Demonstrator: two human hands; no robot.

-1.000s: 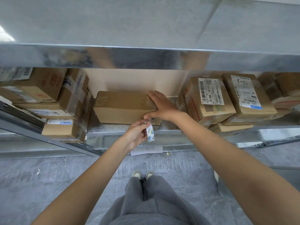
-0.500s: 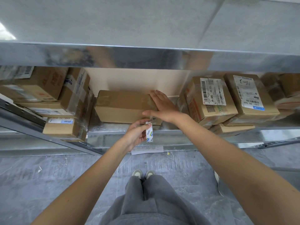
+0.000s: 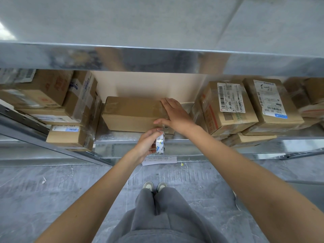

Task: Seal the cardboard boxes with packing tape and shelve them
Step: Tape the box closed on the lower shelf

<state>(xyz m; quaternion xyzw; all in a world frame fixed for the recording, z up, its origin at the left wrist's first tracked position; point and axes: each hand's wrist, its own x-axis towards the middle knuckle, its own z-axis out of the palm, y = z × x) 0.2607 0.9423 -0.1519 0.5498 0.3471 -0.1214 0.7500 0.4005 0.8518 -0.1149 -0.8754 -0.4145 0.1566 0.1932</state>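
A long brown cardboard box [image 3: 131, 114] lies on the metal shelf [image 3: 133, 137], with clear tape across its right end. My right hand [image 3: 175, 114] lies flat on that taped right end, fingers straight, thumb along the front face. Just below the box's front edge, my left hand [image 3: 146, 146] grips a roll of packing tape [image 3: 160, 143] with a white and blue printed core. A short strip of clear tape seems to run from the roll up to the box, under my right thumb.
Stacked labelled boxes [image 3: 57, 106] fill the shelf to the left, and more labelled boxes [image 3: 245, 106] to the right. An upper metal shelf edge [image 3: 157, 58] overhangs. A paper slip [image 3: 159, 160] lies on the grey floor by the rack. My shoes [image 3: 154, 186] stand below.
My right hand has slid slightly back along the box's right end. My left hand with the tape roll stays just under the box's front edge, barely shifted.
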